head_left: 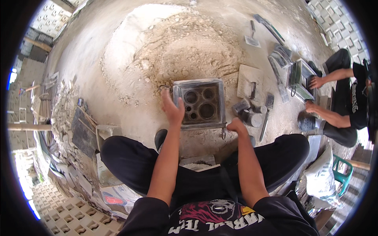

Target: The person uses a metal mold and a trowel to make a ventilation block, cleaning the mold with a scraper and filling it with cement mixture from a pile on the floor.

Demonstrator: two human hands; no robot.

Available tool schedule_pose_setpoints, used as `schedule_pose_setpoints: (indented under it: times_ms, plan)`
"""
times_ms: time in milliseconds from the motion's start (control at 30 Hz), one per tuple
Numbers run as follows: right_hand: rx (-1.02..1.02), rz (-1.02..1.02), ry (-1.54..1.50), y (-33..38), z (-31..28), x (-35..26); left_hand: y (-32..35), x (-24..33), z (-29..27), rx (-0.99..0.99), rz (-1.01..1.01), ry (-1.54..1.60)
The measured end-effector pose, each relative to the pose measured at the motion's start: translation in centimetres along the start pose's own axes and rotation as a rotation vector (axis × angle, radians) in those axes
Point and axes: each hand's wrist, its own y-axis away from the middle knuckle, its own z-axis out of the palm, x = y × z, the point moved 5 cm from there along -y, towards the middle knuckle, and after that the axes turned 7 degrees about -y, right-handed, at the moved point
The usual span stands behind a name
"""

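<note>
A square metal mould (201,103) with several round holes sits on the dusty ground in front of me. My left hand (172,107) rests on its left edge, fingers stretched along the rim. My right hand (236,125) is closed at the mould's near right corner, by the metal bar along its front edge. I squat with my knees on both sides, my foot (159,138) just below the mould's left corner.
A heap of sandy mix (185,47) lies behind the mould. Metal cylinders (249,113), a trowel (252,37) and flat plates lie to the right. Another person (342,98) crouches at the far right with both hands on a second mould (301,78). Rubble and slabs line the left.
</note>
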Motion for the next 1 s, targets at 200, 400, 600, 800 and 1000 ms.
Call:
schedule_pose_setpoints:
  times_ms: [200, 400, 600, 800, 1000]
  plan:
    - [0.790, -0.576, -0.075, 6.3, -11.0, -14.0, 2.2, -6.4, 2.6, -0.415, -0.460, 0.199]
    - [0.601, -1.169, 0.096, 2.5, -8.0, -30.2, 2.8, -5.0, 3.6, -0.195, -0.364, 0.144]
    - [0.283, -0.977, 0.113, 0.2, -3.5, -32.0, 1.8, -4.2, 1.6, -0.242, -0.476, 0.244]
    - [0.415, -1.013, 0.326, 2.6, -2.7, -33.0, 2.3, -4.7, 2.3, -0.201, -0.461, 0.307]
    - [0.456, -0.989, 0.235, 1.6, -2.6, -32.6, 2.7, -6.6, 3.6, -0.139, -0.590, 0.668]
